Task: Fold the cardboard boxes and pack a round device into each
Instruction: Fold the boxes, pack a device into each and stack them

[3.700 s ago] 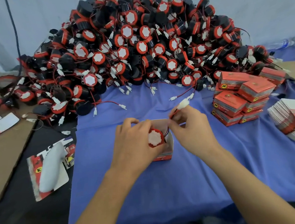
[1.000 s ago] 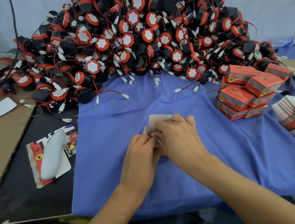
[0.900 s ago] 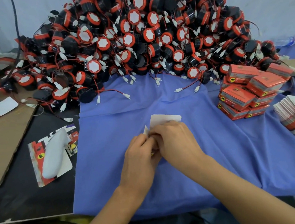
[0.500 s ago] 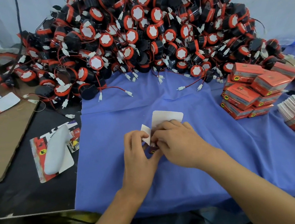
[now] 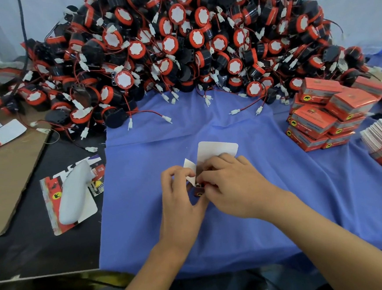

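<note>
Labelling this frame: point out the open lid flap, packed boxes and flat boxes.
Lid flap (image 5: pixel 217 149): head view, white inner face.
Packed boxes (image 5: pixel 313 116): head view, one box's orange top.
Flat boxes (image 5: pixel 381 145): head view, stack's edge.

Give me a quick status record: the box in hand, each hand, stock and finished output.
box: cardboard box on the blue cloth, lid flap open
left hand: pinches the side flap
right hand: grips the box top
device inside: hidden
stock: pile of round devices behind
finished: stacked boxes, right
</note>
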A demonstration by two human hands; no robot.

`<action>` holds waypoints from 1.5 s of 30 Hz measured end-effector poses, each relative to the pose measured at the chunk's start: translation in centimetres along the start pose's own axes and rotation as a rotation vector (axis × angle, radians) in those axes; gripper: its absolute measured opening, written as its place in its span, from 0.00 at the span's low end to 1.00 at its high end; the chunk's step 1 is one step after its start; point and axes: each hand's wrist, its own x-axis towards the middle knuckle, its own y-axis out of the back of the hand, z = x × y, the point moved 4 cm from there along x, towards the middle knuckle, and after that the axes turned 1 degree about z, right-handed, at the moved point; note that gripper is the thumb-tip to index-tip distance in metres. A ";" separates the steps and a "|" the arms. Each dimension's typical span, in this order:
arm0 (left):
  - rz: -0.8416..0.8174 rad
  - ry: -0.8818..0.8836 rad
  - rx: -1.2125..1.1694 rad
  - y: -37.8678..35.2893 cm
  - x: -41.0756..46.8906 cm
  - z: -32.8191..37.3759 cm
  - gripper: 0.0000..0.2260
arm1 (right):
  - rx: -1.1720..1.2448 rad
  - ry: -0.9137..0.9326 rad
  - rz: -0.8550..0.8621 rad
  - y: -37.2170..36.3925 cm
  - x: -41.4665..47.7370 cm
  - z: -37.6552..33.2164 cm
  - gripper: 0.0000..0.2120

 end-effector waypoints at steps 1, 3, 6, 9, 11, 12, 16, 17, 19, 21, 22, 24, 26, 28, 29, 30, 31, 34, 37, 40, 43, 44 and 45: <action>-0.001 -0.009 0.005 0.0 0.0 0.0 0.21 | 0.009 -0.010 -0.002 0.0 0.0 0.0 0.16; -0.007 -0.007 0.011 -0.1 0.1 -0.1 0.21 | 0.042 -0.028 -0.015 0.1 0.2 -0.1 0.16; -0.008 -0.001 0.014 -0.2 0.1 -0.2 0.19 | 0.029 -0.057 0.011 0.4 0.7 -0.4 0.14; -0.005 -0.009 0.017 -0.2 0.1 -0.5 0.21 | 0.123 -0.120 0.043 0.9 1.2 -0.6 0.09; -0.001 0.001 0.024 -0.2 0.1 -0.7 0.23 | 0.236 -0.180 0.040 1.6 1.6 -0.5 0.05; 0.002 0.006 0.027 -0.2 0.1 -0.7 0.24 | 0.230 -0.192 0.025 1.9 1.8 -0.5 0.05; 0.014 0.019 0.048 -0.3 0.1 -0.8 0.24 | 0.015 -0.051 -0.055 1.6 2.2 -1.3 0.10; 0.016 0.020 0.049 -0.3 0.1 -0.8 0.24 | -0.019 -0.003 -0.088 1.4 2.0 -1.2 0.12; 0.024 0.033 0.038 -0.2 0.1 -0.7 0.23 | -0.011 0.029 -0.160 1.2 1.6 -0.9 0.15; 0.021 0.035 0.027 -0.1 0.1 -0.5 0.24 | 0.035 0.024 -0.187 1.2 1.2 -0.7 0.16; 0.021 0.031 0.029 -0.1 0.1 -0.3 0.26 | 0.035 0.029 -0.179 1.1 1.1 -0.8 0.17; 0.028 0.019 0.024 0.1 0.1 0.0 0.29 | -0.018 0.057 -0.137 0.8 0.7 -1.0 0.17; 0.026 0.041 -0.032 0.1 0.1 0.1 0.33 | -0.094 0.086 -0.064 0.3 0.2 -1.0 0.18; 0.011 0.093 -0.079 0.1 0.2 0.0 0.34 | -0.127 0.105 0.033 0.0 -0.2 -0.8 0.17; -0.012 0.124 -0.091 0.1 0.2 -0.1 0.33 | -0.098 0.103 0.085 -0.1 -0.4 -0.6 0.16; -0.039 0.142 -0.075 0.0 0.3 -0.2 0.30 | -0.040 0.098 0.137 -0.2 -0.5 -0.4 0.14; -0.061 0.135 -0.034 0.0 0.4 -0.3 0.26 | 0.040 0.091 0.191 -0.3 -0.5 -0.2 0.11; -0.091 0.100 0.032 0.0 0.4 -0.4 0.19 | 0.340 0.058 0.343 -0.4 -0.8 0.4 0.05; -0.105 0.095 0.004 0.0 0.5 -0.4 0.15 | 0.650 -0.020 0.545 -0.1 -1.3 0.8 0.12; -0.112 0.048 0.096 -0.2 0.5 -0.5 0.14 | 0.966 -0.140 0.800 -0.1 -2.1 1.5 0.11; -0.115 0.003 0.202 -0.4 0.3 -0.6 0.13 | 1.342 -0.305 0.970 -1.7 -2.9 2.8 0.13; -0.118 0.001 0.222 -0.5 0.2 -0.6 0.13 | 1.436 -0.374 0.991 -2.3 -3.1 3.1 0.15; -0.124 0.008 0.234 -0.5 0.1 -0.6 0.13 | 1.493 -0.436 0.980 -3.0 -3.2 3.5 0.17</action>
